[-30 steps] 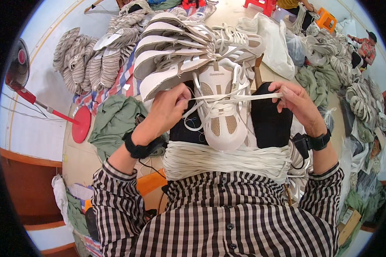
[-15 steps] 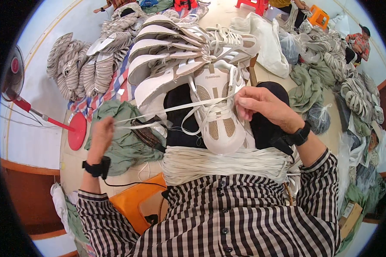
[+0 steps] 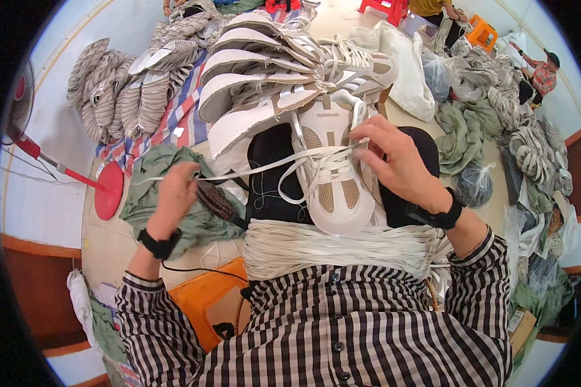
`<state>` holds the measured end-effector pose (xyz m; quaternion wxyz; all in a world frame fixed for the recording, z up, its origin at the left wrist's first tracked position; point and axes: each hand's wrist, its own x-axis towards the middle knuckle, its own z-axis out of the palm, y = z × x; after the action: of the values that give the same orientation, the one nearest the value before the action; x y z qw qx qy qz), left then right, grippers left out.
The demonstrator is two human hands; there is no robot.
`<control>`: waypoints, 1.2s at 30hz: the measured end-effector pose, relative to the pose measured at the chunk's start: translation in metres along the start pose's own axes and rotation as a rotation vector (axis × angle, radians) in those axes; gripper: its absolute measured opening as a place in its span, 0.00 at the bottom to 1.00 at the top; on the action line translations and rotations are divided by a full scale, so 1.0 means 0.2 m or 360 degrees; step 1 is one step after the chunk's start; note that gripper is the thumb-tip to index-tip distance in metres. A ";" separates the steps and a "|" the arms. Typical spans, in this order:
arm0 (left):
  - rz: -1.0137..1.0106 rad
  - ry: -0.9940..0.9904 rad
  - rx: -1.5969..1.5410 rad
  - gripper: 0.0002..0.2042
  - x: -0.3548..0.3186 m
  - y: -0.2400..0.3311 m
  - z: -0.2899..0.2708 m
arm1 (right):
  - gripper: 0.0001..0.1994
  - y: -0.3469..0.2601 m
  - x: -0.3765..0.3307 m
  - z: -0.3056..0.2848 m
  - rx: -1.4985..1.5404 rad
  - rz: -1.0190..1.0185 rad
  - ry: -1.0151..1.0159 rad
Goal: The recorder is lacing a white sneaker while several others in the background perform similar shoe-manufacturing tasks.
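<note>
A beige-and-white sneaker upper lies toe toward me over my dark-trousered lap, with a flat cream shoelace threaded through its eyelets. My left hand, out to the left, is closed on the lace, which runs taut from the upper; a loose tail sticks out past the fingers. At the upper's right eyelet edge, my right hand has thumb and forefinger closing around the lace; the exact fingertip contact is partly hidden. A slack loop of lace hangs by the upper's left side. Across my lap rests a thick bundle of cream laces.
Fanned, stacked uppers stand just beyond, beside a laced upper. Bundled uppers lie on a striped sheet at left. A red-based fan, an orange stool and green cloth are nearby. Other people sit at far right.
My left hand has moved right and slightly up, toward the upper, still with the lace. My right hand has shifted a little, its fingers lifting at the eyelet edge. The view has shifted slightly.
</note>
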<state>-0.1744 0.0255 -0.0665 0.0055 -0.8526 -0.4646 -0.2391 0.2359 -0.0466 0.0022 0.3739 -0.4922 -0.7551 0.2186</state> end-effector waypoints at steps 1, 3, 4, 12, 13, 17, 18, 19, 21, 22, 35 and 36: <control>-0.0066 -0.0138 -0.0168 0.09 0.01 0.14 -0.01 | 0.08 0.00 0.01 0.01 -0.0084 -0.0107 0.0004; -0.0021 -0.0202 -0.0510 0.09 0.04 0.43 -0.01 | 0.08 0.00 0.02 0.04 -0.0154 -0.0227 0.0003; 0.0102 -0.0127 -0.0700 0.10 0.07 0.56 0.01 | 0.08 0.01 0.03 0.04 -0.0193 -0.0246 0.0023; 0.0334 -0.0071 -0.0600 0.07 0.38 0.96 0.07 | 0.03 0.02 0.05 0.02 0.0019 0.0057 -0.0103; 0.0343 -0.0081 -0.0598 0.07 0.39 0.96 0.07 | 0.03 0.05 0.05 0.03 0.0157 0.0024 -0.0069; -0.0046 -0.0531 -0.1110 0.04 0.46 0.88 0.03 | 0.03 0.03 0.08 0.00 0.0736 0.0341 -0.0141; -0.0325 -0.0808 -0.1493 0.03 0.50 0.86 0.02 | 0.03 0.04 0.08 -0.01 0.0738 0.0345 -0.0132; -0.0393 -0.0892 -0.1746 0.02 0.53 0.85 0.02 | 0.04 0.06 0.08 -0.02 0.0791 0.0418 -0.0150; -0.0477 -0.0921 -0.1790 0.02 0.55 0.81 0.02 | 0.04 0.07 0.07 -0.05 0.0854 0.0486 -0.0175; -0.0568 -0.0941 -0.1837 0.02 0.55 0.80 0.02 | 0.04 0.05 0.06 -0.08 0.0900 0.0525 -0.0084; 0.0008 -0.0476 -0.1141 0.09 0.40 0.84 0.02 | 0.07 0.20 -0.38 -0.75 0.1148 0.0627 0.0757; 0.0060 -0.0383 -0.1145 0.11 0.40 0.86 0.03 | 0.08 0.22 -0.42 -0.80 0.1165 0.0623 0.0842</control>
<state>0.0006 -0.0071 -0.0024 -0.3446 -0.8303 -0.3326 -0.2849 0.4062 -0.1099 0.0431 0.6532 -0.4998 -0.4013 0.4031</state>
